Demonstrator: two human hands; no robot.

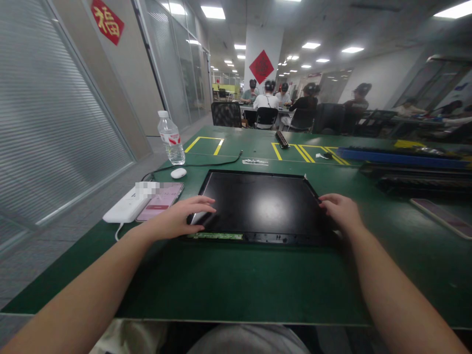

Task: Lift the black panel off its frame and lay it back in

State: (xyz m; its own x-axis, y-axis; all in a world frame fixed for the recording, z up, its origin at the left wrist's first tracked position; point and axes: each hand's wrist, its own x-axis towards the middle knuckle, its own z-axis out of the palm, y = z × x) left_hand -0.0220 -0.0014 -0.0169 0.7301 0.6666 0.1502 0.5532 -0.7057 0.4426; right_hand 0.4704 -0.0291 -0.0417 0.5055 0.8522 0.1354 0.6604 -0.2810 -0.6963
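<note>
A black display panel (260,206) lies flat on the green desk (236,280). The left hand (180,219) rests on its left near corner; the right hand (341,211) grips its right edge. A phone (160,201) lies just left.

Room before me: blinds-covered glass wall (55,123) at my left, grey floor (77,206) beside the left edge of my green desk (239,280), bright ceiling panels (213,12), a white pillar (263,39) with red diamond sign (261,66), people (266,101) seated beyond.

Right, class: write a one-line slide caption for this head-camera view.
Left hand and right hand rest on opposite sides of a black display panel on a green mat beside a phone.
</note>
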